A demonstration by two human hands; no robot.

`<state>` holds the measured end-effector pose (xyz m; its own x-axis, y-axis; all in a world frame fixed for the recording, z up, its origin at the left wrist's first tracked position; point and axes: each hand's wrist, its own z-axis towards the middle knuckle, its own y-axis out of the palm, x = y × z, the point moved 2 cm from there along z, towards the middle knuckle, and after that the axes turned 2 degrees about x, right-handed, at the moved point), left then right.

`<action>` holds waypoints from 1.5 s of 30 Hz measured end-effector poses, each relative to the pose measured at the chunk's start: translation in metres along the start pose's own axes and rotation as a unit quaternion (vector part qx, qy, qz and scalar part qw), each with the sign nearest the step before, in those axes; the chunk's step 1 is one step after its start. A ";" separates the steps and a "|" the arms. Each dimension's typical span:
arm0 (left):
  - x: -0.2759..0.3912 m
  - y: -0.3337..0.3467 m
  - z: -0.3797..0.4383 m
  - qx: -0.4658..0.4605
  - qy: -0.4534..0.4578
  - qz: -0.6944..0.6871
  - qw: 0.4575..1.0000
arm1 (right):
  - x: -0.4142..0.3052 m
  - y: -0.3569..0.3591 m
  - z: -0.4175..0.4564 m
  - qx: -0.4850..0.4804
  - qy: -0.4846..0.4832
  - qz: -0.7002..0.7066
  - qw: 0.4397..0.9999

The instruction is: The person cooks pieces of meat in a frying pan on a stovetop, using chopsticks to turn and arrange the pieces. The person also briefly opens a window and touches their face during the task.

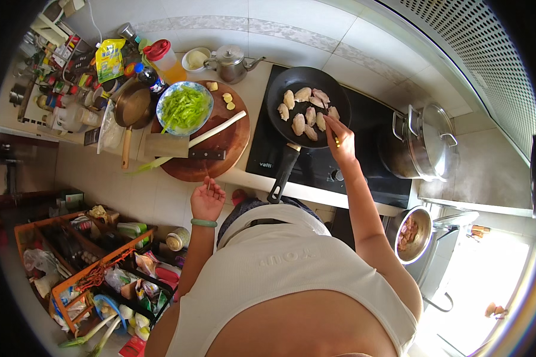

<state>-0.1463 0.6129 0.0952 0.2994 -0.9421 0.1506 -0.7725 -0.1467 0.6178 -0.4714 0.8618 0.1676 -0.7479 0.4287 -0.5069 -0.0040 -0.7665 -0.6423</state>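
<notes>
Several pale chicken wing pieces point(298, 124) lie spread in a black frying pan point(286, 85) on the cooktop. At the pan's right side, the fingertips of my right hand point(341, 142) pinch or touch a wing piece; which of the two is unclear. My left hand point(208, 194), palm up with fingers curled, is just in front of a round wooden chopping board point(236, 143); a thin object, not clearly identifiable, shows at its fingers. A cleaver point(167, 145), a long scallion point(219, 129), ginger slices point(230, 106) and a bowl of sliced green vegetable point(185, 109) rest on the board.
A steaming stockpot point(413, 143) occupies the cooktop's right. Below it is a metal bowl of meat point(413, 234). A teapot point(230, 64) and oil jug point(167, 64) stand at the back. A small brown pan point(134, 107) sits left of the board; a crowded orange rack point(85, 272) is lower left.
</notes>
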 end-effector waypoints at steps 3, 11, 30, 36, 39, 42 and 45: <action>0.002 -0.002 0.000 -0.003 0.002 -0.001 1.000 | 0.001 -0.002 0.006 -0.001 0.056 0.029 0.998; 0.005 -0.002 -0.002 0.003 0.004 -0.006 1.000 | 0.077 -0.014 0.011 0.173 0.417 0.366 0.814; 0.002 0.002 -0.003 -0.004 0.001 0.002 1.000 | 0.060 -0.021 0.012 0.190 0.373 0.349 0.839; 0.001 0.002 -0.002 -0.002 0.003 -0.003 1.000 | 0.057 -0.031 0.020 0.086 0.274 0.184 0.940; 0.000 0.005 -0.004 0.002 0.007 -0.006 1.000 | 0.050 -0.032 0.022 0.003 0.175 0.083 0.981; -0.001 0.005 -0.005 0.004 0.010 -0.007 1.000 | 0.038 -0.029 0.030 0.006 0.134 0.062 0.989; -0.003 0.005 -0.007 0.010 0.012 -0.010 1.000 | 0.030 -0.025 0.035 -0.012 0.103 0.045 0.994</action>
<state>-0.1465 0.6171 0.1034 0.3286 -0.9312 0.1575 -0.7768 -0.1716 0.6059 -0.5175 0.8772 0.1889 -0.5933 0.4490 -0.6682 0.0753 -0.7954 -0.6014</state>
